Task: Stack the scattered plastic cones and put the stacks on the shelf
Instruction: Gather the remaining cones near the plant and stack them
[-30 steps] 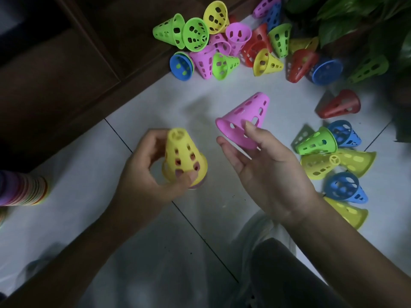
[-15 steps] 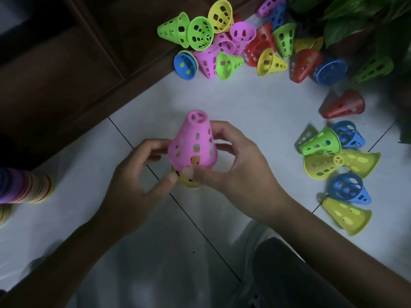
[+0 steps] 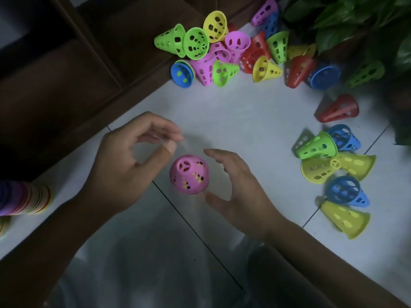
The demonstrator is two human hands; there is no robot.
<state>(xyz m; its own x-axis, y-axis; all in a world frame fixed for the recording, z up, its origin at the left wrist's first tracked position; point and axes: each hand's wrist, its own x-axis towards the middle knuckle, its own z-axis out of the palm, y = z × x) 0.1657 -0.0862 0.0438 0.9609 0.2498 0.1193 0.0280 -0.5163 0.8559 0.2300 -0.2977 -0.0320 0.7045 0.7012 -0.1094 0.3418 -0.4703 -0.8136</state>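
A pink cone (image 3: 189, 174) stands upright on the white floor, with yellow showing through its holes from the cone nested inside it. My left hand (image 3: 131, 161) hovers just left of it, fingers loosely curved and holding nothing. My right hand (image 3: 235, 187) is just right of the cone, fingers spread and relaxed, apart from it. Several loose cones lie in a heap (image 3: 222, 54) at the back by the dark wooden shelf (image 3: 73, 70). Another group of cones (image 3: 333, 165) lies on its side at the right.
A tall multicoloured stack of cones (image 3: 24, 198) lies at the left edge. Green plant leaves (image 3: 347, 23) overhang the back right corner. A red cone (image 3: 338, 108) lies alone right of centre. My dark-trousered knee (image 3: 278, 274) is at the bottom.
The pink cone was lowered over the yellow one and set on the floor. Both hands have let go and moved slightly apart from it.
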